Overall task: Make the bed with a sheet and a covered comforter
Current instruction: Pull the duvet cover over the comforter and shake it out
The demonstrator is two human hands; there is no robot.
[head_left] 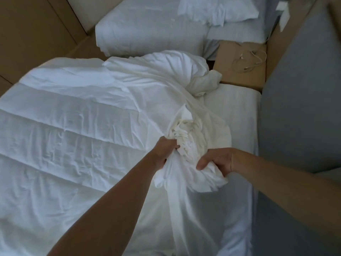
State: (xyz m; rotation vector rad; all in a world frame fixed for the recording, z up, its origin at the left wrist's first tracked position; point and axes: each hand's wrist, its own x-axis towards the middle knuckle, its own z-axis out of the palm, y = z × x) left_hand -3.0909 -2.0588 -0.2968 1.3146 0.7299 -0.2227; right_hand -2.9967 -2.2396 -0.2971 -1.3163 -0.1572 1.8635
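A white quilted comforter (60, 137) lies spread over the near bed. On top of it a thin white cover (156, 84) is bunched in folds, piled up toward the head of the bed. My left hand (165, 154) grips a gathered wad of this cover at the middle of the view. My right hand (215, 161) holds the same wad from the right, fingers curled under the cloth. The white sheet (238, 111) on the mattress shows at the right side of the bed.
A second bed (147, 32) with white bedding and a pillow (230, 10) stands beyond. Between the beds sits a brown nightstand (230, 71) with a coiled cable (249, 60). A grey padded headboard (299, 100) runs along the right. Brown floor shows at the left.
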